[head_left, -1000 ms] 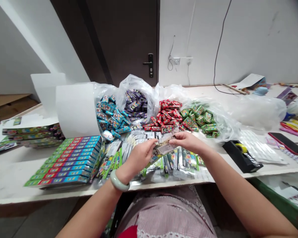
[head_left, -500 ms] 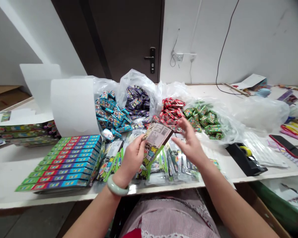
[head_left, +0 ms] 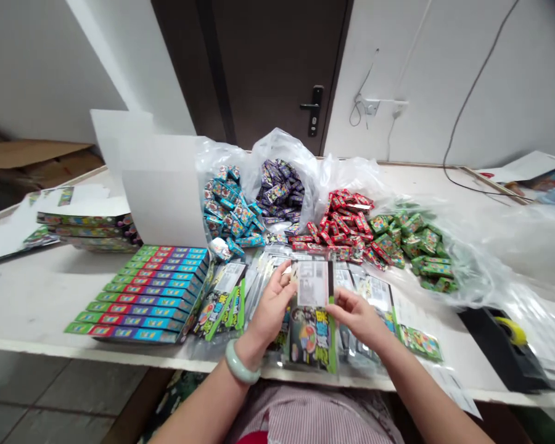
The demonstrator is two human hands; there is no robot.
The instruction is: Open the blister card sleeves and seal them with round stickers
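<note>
Head view: white table (head_left: 28,296) before a dark door (head_left: 277,68). Left to right: one stack of boxes (head_left: 139,296), one blue heap (head_left: 229,203), one purple heap (head_left: 280,191), one red heap (head_left: 340,225), one green heap (head_left: 414,240), one tape dispenser (head_left: 504,345). Left hand (head_left: 272,308) and right hand (head_left: 356,317) close together, both gripping one printed packet (head_left: 311,327), upright above flat packets (head_left: 374,293) on the table.

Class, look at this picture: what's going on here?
A person holds a printed packet upright with the left hand and right hand. More packets lie beneath them on a white table. Beyond sit heaps of small blue, purple, red and green packets in plastic bags, with a stack of boxes to the left.
</note>
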